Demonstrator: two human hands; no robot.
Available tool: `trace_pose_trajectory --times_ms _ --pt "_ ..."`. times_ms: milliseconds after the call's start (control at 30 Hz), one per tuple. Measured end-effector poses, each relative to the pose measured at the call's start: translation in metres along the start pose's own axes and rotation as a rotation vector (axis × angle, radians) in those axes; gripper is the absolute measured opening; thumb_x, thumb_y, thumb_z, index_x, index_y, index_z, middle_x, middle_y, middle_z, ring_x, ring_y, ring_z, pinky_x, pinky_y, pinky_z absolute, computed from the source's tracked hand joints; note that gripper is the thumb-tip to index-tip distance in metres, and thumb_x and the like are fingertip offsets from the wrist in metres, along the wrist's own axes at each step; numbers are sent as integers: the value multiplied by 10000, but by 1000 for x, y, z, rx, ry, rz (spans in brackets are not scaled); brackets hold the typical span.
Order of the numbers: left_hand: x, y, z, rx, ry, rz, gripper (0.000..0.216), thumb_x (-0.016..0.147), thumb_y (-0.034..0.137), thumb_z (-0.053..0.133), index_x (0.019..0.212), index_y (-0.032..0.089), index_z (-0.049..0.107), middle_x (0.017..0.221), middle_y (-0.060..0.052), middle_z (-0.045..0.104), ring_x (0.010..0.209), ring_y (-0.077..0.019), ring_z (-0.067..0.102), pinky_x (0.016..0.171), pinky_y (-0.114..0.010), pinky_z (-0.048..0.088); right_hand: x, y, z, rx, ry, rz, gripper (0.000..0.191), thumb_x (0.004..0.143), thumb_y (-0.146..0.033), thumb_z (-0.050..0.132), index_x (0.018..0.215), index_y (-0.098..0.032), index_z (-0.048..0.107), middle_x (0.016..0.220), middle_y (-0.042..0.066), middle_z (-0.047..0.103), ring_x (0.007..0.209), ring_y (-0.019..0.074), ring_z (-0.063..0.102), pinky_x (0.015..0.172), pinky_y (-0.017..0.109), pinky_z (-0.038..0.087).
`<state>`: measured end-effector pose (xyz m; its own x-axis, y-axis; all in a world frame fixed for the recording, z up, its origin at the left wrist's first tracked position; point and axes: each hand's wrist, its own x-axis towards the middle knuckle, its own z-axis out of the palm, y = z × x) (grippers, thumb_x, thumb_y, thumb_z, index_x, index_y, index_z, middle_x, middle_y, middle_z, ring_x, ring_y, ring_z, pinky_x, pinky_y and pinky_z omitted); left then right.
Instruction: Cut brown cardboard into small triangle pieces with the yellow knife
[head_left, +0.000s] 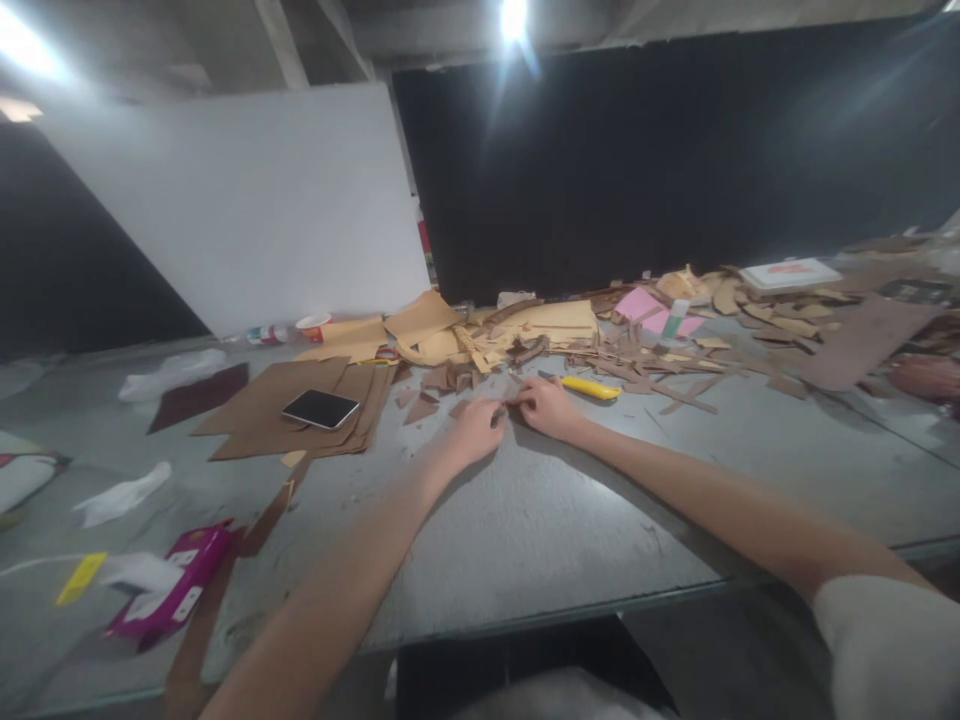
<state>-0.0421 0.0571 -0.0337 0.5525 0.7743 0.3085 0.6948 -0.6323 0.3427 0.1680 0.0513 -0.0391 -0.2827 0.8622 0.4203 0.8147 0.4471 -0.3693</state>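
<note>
My left hand (478, 430) rests on the grey tabletop (525, 530) with its fingers curled in. Close beside it, my right hand (549, 408) has thumb and fingers pinched together. Something small and dark shows at the fingertips, too blurred to name. Just beyond my right hand lies a yellow utility knife (591, 387), its handle pointing right. Small brown scraps (421, 407) are scattered beyond and left of my left hand.
Brown sheets (259, 400) with a phone (320, 409) on top lie to the left. A magenta tissue pack (184, 585) sits near left. Yellow sheets (551, 320), a pink sheet (649, 308), a glue stick (675, 318) and many offcuts (637, 370) line the back.
</note>
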Motion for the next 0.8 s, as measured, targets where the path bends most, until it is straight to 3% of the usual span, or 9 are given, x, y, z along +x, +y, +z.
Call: trace_pose_trajectory --times_ms 233,800 --pt "-4 3 -2 36 -7 80 265 965 71 543 1063 195 756 1237 -131 783 1287 -279 673 1163 -449 525 2 2 0 16 -14 5 411 913 -71 569 1052 -271 899 1077 65 814 1062 247 700 1015 418 389" --pt "-5 7 -1 64 -11 71 232 981 79 532 963 194 732 1193 -128 780 1280 -289 659 1139 -437 528 4 7 3 41 -16 -29 443 885 -41 593 1043 -308 909 1053 53 808 1000 230 715 1018 425 400"
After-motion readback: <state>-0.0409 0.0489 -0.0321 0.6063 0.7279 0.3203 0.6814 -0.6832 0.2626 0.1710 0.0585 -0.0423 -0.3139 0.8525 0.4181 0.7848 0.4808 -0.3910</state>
